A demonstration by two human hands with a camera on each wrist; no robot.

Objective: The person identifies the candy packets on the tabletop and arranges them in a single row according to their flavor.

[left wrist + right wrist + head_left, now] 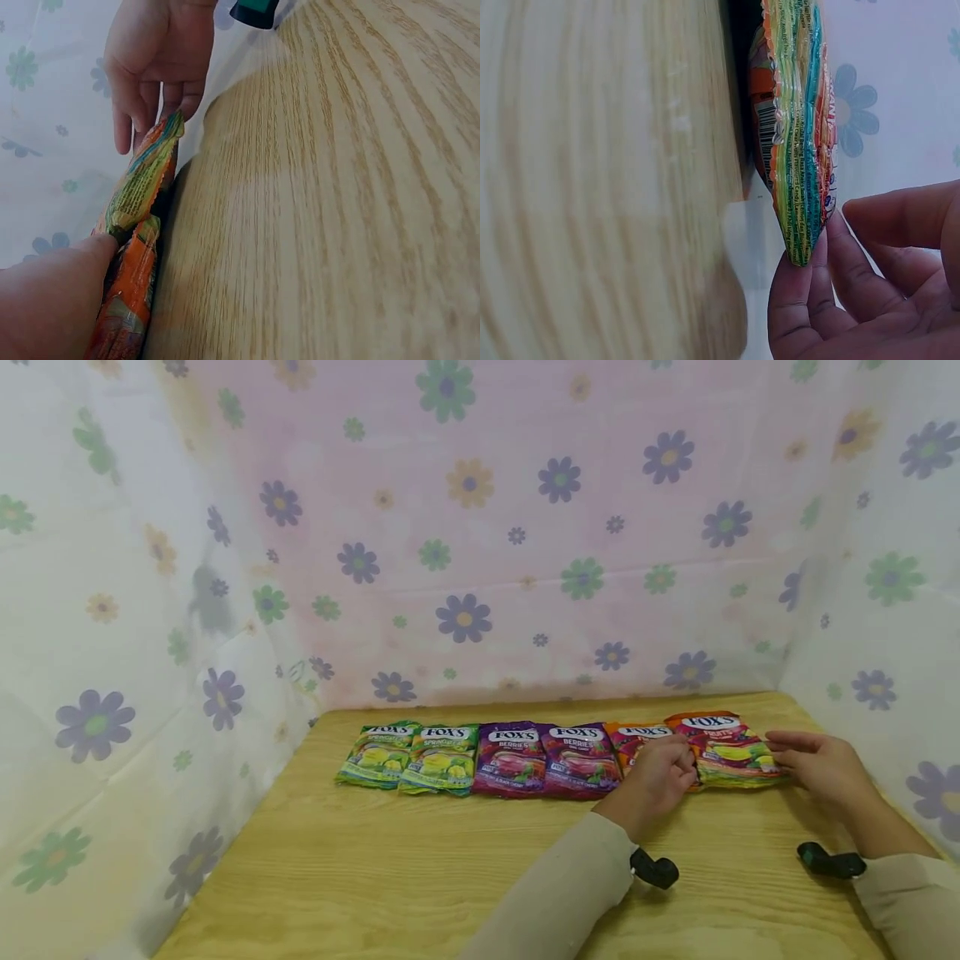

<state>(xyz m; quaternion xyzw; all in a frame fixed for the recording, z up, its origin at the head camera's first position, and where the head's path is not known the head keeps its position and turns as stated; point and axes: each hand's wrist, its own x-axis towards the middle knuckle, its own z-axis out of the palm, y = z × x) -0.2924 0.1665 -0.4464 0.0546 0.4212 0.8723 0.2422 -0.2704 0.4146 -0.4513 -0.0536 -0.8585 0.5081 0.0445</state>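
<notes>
At the right end of a row of candy bags lies a red and yellow Fox's Fruits candy bag (731, 752). My left hand (651, 781) has its fingers curled at the left edge of this bag and grips it there; its fingertips are partly hidden. The left hand and wrist cover part of an orange Fox's candy bag (633, 737). In the right wrist view, the fingers of my right hand (885, 277) touch the Fruits bag's end corner, loosely spread, with the uppermost finger beside its printed face.
Two purple Berries candy bags (512, 760) and two green candy bags (438, 760) continue the row leftward. They lie on a wooden table (390, 877), near its back edge. Flowered cloth (495, 552) hangs behind and on both sides. A dark strap piece (654, 868) sits at each wrist.
</notes>
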